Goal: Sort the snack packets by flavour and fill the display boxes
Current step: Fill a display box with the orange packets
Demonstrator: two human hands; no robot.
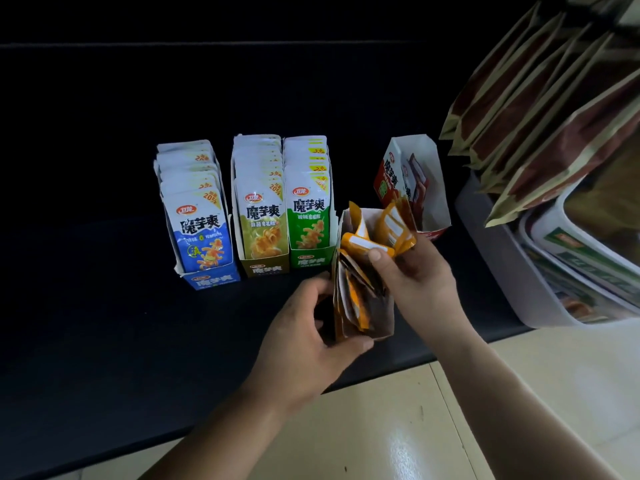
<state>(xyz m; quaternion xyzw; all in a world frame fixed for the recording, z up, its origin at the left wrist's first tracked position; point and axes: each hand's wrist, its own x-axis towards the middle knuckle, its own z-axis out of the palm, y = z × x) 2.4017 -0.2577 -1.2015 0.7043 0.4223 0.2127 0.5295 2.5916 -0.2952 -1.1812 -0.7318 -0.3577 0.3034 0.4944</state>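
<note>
On the black table stand a blue display box (211,280), an olive one (265,268) and a green one (311,259), each packed with upright matching packets. A red box (434,174) at the right holds a few red packets. My left hand (304,341) grips the near end of a fifth box (384,320) with orange packets inside. My right hand (419,285) pinches a bunch of orange packets (374,244) over that box, thumb on top.
A grey tray (502,265) with flat packaged goods sits at the table's right edge. Brown and cream bags (540,109) hang above it at the upper right. The table's front edge runs diagonally, with pale floor tiles (415,427) below.
</note>
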